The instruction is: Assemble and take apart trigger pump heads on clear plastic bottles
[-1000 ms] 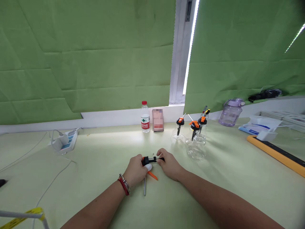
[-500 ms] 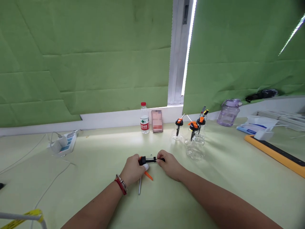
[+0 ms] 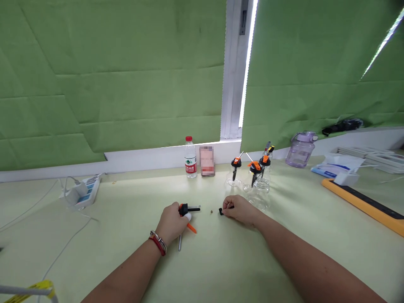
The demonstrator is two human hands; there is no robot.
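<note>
My left hand (image 3: 173, 224) is wrapped round a black and orange tool (image 3: 186, 209), whose black end points right and whose orange lever slants down. A thin metal rod (image 3: 179, 243) sticks out below that hand. To the right, my right hand (image 3: 237, 208) pinches a small black piece (image 3: 221, 211) near the table surface. Between the two hands a tiny brownish bit (image 3: 211, 211) lies on the table. The piece and the tool are apart.
A red-capped water bottle (image 3: 190, 159) and a blurred card (image 3: 207, 161) stand by the wall. Glass jars (image 3: 260, 191) with similar orange and black tools (image 3: 255, 167) are behind my right hand. A purple bottle (image 3: 300, 150), an orange bar (image 3: 362, 205) and a power strip (image 3: 90, 191) lie farther out.
My right hand has moved right with the black piece, now separated from the tool. The tool in my left hand has shifted slightly left. The brownish bit now shows between them.
</note>
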